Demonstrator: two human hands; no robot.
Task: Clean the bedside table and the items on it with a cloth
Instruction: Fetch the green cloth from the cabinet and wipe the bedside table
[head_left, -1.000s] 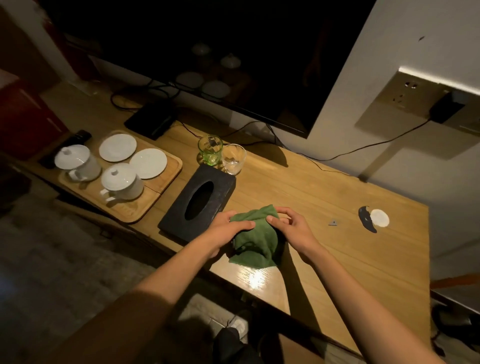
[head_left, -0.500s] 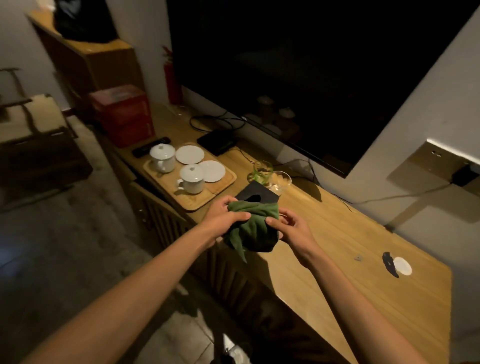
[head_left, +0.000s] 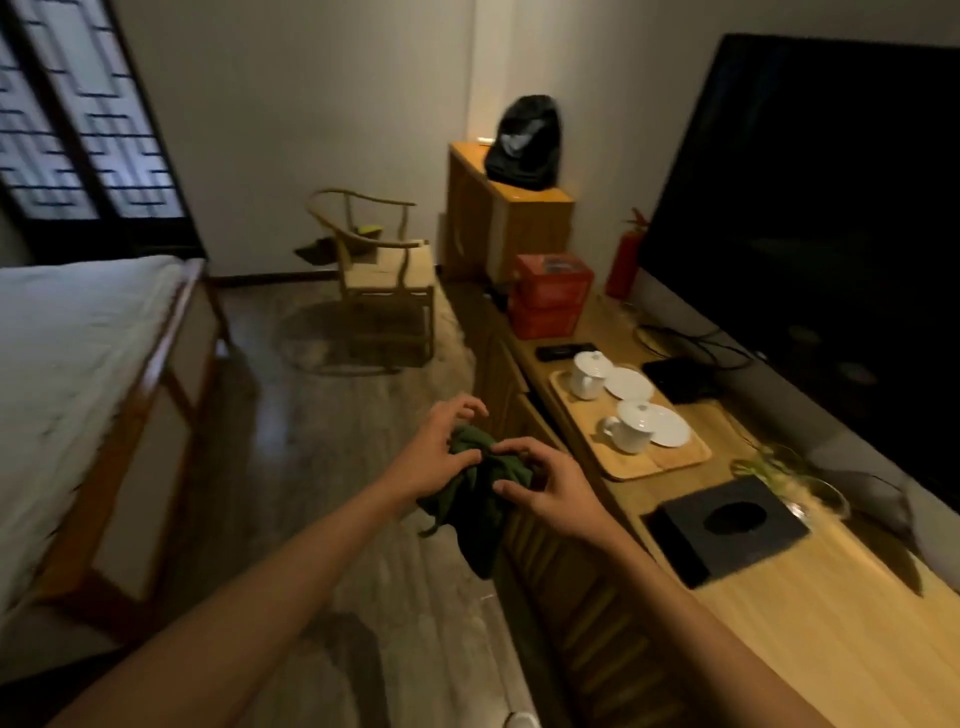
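Dark green cloth (head_left: 480, 499), bunched and crumpled with loose tail hanging down, pinched between left hand (head_left: 435, 457) and right hand (head_left: 553, 492) close together, held in air over floor just off front edge of wooden table (head_left: 810, 613).

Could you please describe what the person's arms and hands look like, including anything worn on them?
Both forearms are bare right up to the frame edge: no sleeves show. The left hand and right hand wear no gloves, and no rings, watch or bracelets are visible.
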